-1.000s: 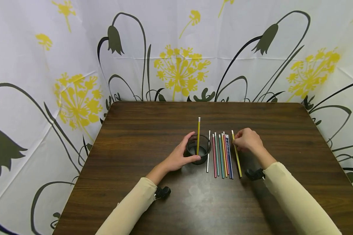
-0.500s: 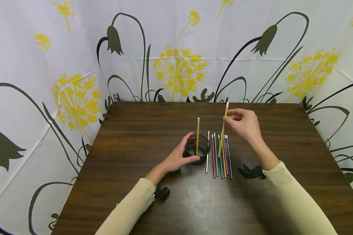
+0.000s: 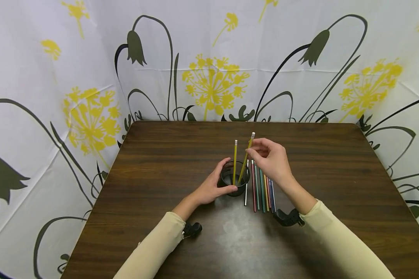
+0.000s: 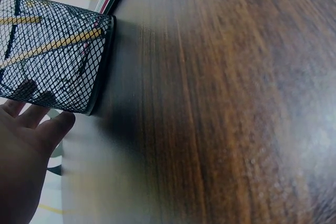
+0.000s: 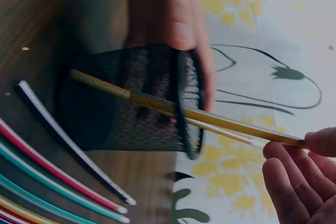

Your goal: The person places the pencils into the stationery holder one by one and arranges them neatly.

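Observation:
My left hand [image 3: 211,188] holds a black mesh pencil cup [image 4: 79,80], its thumb on the near side and its fingers on the far side. One yellow pencil [image 3: 235,159] stands in the cup with its eraser end up. My right hand [image 3: 274,162] pinches a second yellow pencil [image 3: 245,161] near its eraser end, between thumb and fingers. This pencil slants left and downward, its lower part inside the cup rim [image 5: 181,103]. Through the mesh in the left wrist view, both pencils show.
Right of the cup, several pencils [image 3: 263,195] in red, teal, yellow and dark blue lie side by side on the brown wooden table [image 3: 167,147]. A black and white pencil [image 5: 73,140] lies closest to the cup. A flowered curtain [image 3: 209,46] hangs behind the table.
My right hand has lifted the yellow pencil from the right end of the row and carried it left, lowering its end into the cup. The left hand stays at the cup.

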Available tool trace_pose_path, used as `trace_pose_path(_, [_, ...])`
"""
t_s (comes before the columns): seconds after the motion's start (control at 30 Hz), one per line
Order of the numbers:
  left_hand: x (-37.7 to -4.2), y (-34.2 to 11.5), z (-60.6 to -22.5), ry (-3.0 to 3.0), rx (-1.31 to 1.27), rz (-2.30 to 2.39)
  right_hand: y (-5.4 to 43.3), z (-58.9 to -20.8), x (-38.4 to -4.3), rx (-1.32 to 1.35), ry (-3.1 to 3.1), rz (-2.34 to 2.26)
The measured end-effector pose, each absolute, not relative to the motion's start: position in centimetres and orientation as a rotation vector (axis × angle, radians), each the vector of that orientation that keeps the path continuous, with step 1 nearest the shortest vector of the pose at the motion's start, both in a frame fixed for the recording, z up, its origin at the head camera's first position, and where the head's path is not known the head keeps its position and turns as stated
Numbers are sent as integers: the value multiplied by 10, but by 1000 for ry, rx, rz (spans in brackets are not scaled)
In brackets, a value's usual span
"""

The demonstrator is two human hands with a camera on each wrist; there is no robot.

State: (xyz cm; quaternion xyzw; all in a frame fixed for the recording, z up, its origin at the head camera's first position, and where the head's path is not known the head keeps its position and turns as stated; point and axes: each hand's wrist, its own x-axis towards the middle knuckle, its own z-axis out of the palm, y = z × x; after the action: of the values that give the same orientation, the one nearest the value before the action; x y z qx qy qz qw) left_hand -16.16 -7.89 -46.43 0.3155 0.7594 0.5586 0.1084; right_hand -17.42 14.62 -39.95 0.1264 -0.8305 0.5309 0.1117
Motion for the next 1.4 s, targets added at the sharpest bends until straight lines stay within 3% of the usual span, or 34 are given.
trace_pose_path(0.7, [-162, -80, -466, 2234, 901, 1615, 136, -432, -164, 440, -2596, 1396])
trace_pose_path(1.4, [-162, -80, -467, 2242, 898, 1619, 129, -445, -175, 340, -2543, 1348])
